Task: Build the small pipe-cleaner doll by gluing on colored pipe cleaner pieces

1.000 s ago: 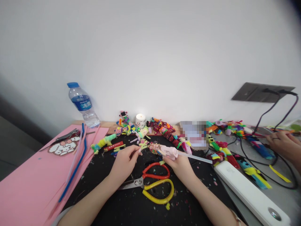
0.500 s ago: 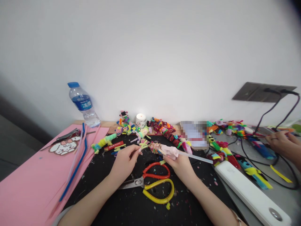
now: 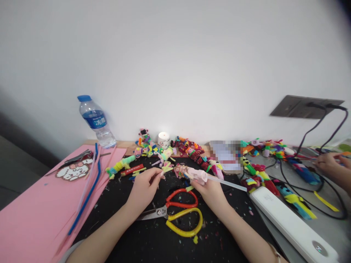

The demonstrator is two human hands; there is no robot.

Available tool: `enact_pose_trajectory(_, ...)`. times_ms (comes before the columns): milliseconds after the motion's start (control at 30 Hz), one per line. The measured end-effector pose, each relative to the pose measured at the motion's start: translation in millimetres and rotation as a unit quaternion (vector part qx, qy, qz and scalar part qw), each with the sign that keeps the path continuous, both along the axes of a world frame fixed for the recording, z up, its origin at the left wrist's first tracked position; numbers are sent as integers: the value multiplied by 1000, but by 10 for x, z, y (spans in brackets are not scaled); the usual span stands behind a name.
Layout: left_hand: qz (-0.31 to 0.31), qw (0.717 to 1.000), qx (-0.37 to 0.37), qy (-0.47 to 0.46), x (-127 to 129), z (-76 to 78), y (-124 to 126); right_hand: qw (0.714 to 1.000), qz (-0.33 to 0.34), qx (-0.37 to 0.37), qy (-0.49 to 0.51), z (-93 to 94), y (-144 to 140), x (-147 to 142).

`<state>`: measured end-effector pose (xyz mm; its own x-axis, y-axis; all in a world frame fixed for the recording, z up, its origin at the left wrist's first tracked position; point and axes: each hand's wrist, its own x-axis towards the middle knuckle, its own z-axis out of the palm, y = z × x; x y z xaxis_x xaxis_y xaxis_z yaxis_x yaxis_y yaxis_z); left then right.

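We find the right hand gripping a half-wrapped glue stick; left hand pinches fuzzy wire; bare end remains.

A water bottle at ten o'clock is showing white characters on its blue label, too small to read; nothing else is carrying legible text.

- Fuzzy pipe-cleaner figure between the hands.
- Glossy pink plastic glue gun in the right hand.
- Scissors below the hands: shiny metal blades, smooth plastic handles.
- Matt pink paper left of the hands.
- Clear plastic bottle.
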<state>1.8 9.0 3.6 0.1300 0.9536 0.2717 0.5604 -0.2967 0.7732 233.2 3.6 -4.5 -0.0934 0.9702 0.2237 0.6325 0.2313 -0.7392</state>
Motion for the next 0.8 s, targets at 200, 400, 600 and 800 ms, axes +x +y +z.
enact_pose_trajectory(200, -16, 999, -25, -42, 22, 1, -1, 996, -46, 21, -67, 36, -8, 26)
enact_pose_trajectory(400, -64, 991, -74, -88, 54, 17, -27, 980, -79, 17, -183, 30, -20, 24)
enact_pose_trajectory(600, -100, 983, -98, -115, 56, 30, -40, 967, -108, 8, -232, 11, -30, 1)
enact_pose_trajectory(800, -111, 981, -105, -119, 62, 24, -40, 958, -112, 1, -262, -8, -30, 5)
